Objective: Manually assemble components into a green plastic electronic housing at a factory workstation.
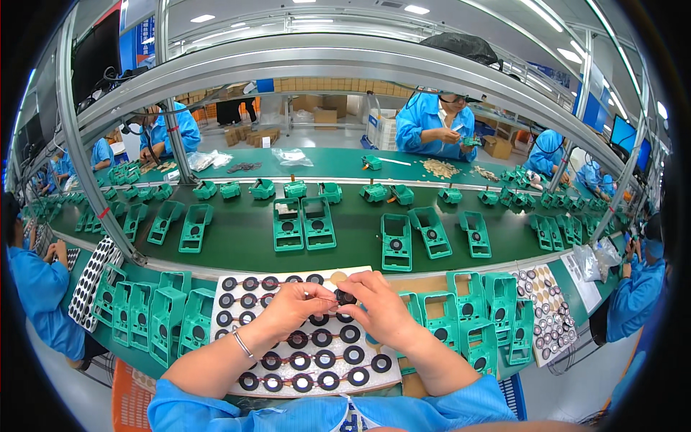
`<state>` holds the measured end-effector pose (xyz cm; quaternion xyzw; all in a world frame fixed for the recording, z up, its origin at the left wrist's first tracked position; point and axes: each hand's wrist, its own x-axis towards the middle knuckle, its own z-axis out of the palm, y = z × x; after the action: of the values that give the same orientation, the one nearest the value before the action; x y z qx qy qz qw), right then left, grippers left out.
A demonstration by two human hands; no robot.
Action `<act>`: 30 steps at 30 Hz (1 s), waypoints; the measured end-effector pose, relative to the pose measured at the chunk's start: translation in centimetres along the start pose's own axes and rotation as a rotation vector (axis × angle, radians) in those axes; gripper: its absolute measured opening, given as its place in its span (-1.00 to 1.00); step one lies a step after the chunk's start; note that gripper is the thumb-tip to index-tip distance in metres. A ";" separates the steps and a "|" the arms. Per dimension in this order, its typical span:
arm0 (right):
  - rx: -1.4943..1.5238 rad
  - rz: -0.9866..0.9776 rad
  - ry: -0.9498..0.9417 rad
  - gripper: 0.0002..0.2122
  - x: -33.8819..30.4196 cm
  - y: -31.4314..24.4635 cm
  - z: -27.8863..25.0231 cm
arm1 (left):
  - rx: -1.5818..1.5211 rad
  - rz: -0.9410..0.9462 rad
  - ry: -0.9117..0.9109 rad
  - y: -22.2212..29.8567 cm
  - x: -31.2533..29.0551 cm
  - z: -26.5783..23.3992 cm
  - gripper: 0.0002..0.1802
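Over a white foam tray (358,273), my two hands meet at a small round black part (346,297) that looks like a speaker. My right hand (383,311) pinches it between thumb and fingers. Thumb and forefinger of my left hand (294,311) are closed against its near side; whether they grip the part or a wire on it is hidden. Rows of similar black-rimmed discs (324,358) with pale centres and thin reddish wires lie on the tray below my wrists. A beige round pad (338,276) sits at the tray's far edge.
Green plastic housings stand left (167,317) and right (481,347) of the tray. More housings (317,223) line the green conveyor beyond. Another disc tray (545,309) lies at right. A metal frame bar (345,61) crosses overhead. Co-workers sit opposite (437,129) and at both sides.
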<state>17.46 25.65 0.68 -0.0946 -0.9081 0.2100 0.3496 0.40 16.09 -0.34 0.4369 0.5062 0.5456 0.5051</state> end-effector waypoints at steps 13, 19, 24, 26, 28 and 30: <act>0.668 0.290 0.516 -0.71 0.5 1.3 -3.9 | 0.999 0.105 -0.046 0.7 5.8 -0.6 -0.90; 0.596 0.260 0.378 -0.70 0.3 1.7 -3.8 | 1.612 0.415 -0.102 -0.3 8.8 1.0 -0.88; 0.598 0.251 0.365 -0.68 0.8 1.6 -3.2 | 1.558 0.452 -0.166 -0.2 9.7 0.4 -0.88; 0.596 0.240 0.360 -0.67 0.5 1.7 -3.4 | 1.458 0.422 -0.167 0.6 10.1 0.2 -0.87; 0.609 0.276 0.353 -0.67 0.3 2.0 -3.8 | 1.356 0.402 -0.091 2.3 11.3 -1.3 -0.85; 0.626 0.300 0.337 -0.67 0.7 1.9 -3.4 | 1.197 0.449 0.230 2.5 13.0 -5.6 -0.82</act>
<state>19.31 28.66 2.53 -0.1482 -0.7061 0.5072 0.4714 -6.80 28.41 1.15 0.6767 0.6701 0.3048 -0.0093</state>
